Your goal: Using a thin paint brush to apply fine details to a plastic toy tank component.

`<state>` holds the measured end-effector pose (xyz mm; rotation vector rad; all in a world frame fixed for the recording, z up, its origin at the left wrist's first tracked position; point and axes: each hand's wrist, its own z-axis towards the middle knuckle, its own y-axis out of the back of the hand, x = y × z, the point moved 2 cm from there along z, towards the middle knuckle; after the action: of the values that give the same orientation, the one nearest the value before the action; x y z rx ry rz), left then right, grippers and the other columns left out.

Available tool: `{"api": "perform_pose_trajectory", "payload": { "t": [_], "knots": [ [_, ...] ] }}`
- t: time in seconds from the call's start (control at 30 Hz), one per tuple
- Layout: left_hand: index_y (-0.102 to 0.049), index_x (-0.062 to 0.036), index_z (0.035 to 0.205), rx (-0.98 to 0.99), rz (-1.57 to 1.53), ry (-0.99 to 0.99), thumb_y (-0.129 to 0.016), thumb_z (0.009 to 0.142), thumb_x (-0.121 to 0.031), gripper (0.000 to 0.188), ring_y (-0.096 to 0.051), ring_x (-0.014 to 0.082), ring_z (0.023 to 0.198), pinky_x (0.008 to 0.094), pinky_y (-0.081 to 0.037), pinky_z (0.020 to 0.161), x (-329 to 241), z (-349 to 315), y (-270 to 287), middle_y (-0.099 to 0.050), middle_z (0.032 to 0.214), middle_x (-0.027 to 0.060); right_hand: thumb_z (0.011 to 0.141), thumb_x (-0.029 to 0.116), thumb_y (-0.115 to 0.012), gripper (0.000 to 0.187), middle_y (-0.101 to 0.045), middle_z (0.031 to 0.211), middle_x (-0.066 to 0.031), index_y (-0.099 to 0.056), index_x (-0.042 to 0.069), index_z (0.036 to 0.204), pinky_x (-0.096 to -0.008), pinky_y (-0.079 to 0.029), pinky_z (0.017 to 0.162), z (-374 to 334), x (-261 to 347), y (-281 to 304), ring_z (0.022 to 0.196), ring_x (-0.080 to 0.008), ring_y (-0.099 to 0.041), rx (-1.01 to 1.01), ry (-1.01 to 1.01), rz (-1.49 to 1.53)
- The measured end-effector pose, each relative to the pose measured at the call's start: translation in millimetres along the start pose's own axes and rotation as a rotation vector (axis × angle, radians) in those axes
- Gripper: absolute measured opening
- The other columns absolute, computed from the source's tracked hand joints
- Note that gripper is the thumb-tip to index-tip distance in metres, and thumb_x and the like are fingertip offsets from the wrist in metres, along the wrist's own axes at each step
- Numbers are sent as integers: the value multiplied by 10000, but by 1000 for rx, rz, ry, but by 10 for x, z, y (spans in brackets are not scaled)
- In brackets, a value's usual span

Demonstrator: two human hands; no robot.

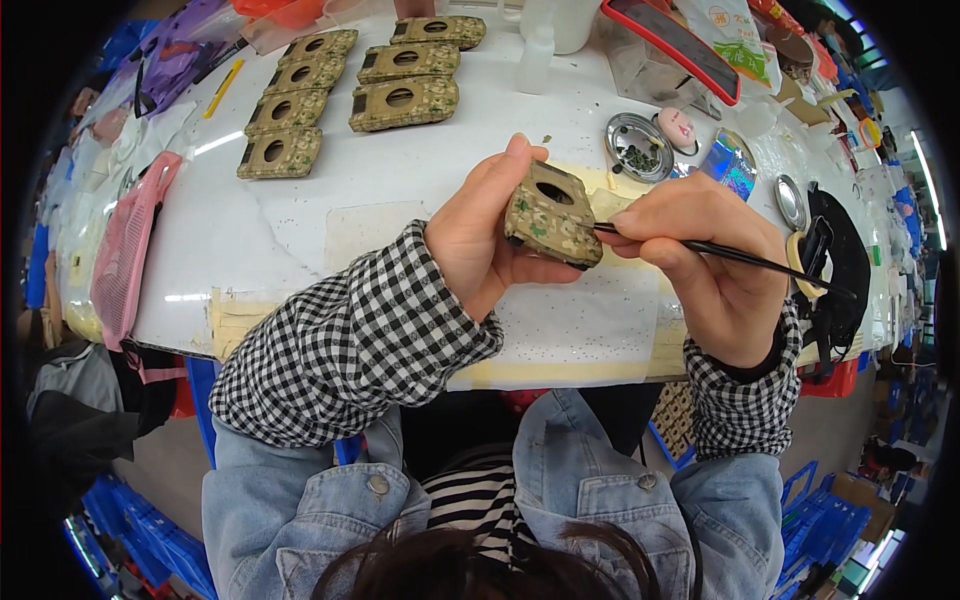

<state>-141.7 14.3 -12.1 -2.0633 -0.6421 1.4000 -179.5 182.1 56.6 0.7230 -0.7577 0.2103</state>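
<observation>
My left hand (480,225) holds a camouflage-patterned model tank hull (556,215), tilted, its round opening facing up. Thumb and fingers grip it by the left side and underneath. In my right hand (715,255), thumb and fingertips pinch slim black tweezers (755,256). Their tip meets or nearly meets the right edge of the hull; the exact contact is hidden by my fingertips. Beyond my hands, a round metal dish (638,148) contains small dark green pieces.
More camouflage hulls (282,152) stand in two columns at the far left, with a yellow cutter (223,88) beside them. A red-framed phone (672,48) leans on a clear box at the far right. A pink bag (135,250) hangs at the left edge; a black bag (838,270) lies right.
</observation>
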Motion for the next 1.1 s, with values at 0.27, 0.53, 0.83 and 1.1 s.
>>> {"api": "perform_pose_trajectory", "payload": {
  "t": [0.27, 0.53, 0.83, 1.1],
  "knots": [
    [-408, -73, 1223, -8, 8, 2, -372, 951, -480, 491, -652, 247, 759, 302, -594, 609, 7, 7, 9, -597, 1014, 137, 765, 21, -687, 127, -658, 812, -101, -651, -31, 875, -297, -481, 676, -11, -15, -10, 751, -233, -615, -17, -1, 16],
    [-402, -77, 1231, -10, -17, 3, -375, 950, -479, 492, -656, 264, 749, 302, -600, 607, 5, 10, 0, -589, 1060, 162, 855, 56, -608, 140, -634, 889, -137, -618, -46, 950, -289, -500, 701, -100, -20, 101, 800, -214, -631, -126, 31, 105],
    [-411, -86, 1218, 5, -115, 31, -379, 955, -456, 456, -667, 293, 761, 302, -607, 611, 46, 64, 94, -579, 1100, 199, 843, 30, -607, 80, -548, 838, -117, -626, 28, 921, -291, -433, 703, -494, -227, 115, 787, -221, -547, -383, -186, -554],
    [-432, -98, 1200, -52, -123, 55, -384, 953, -459, 440, -668, 285, 758, 299, -606, 615, 34, 67, 87, -586, 1097, 203, 666, 36, -749, 217, -601, 783, -111, -653, 33, 861, -356, -459, 713, -437, -328, -2, 804, -286, -563, -272, -42, -722]
  ]
}}
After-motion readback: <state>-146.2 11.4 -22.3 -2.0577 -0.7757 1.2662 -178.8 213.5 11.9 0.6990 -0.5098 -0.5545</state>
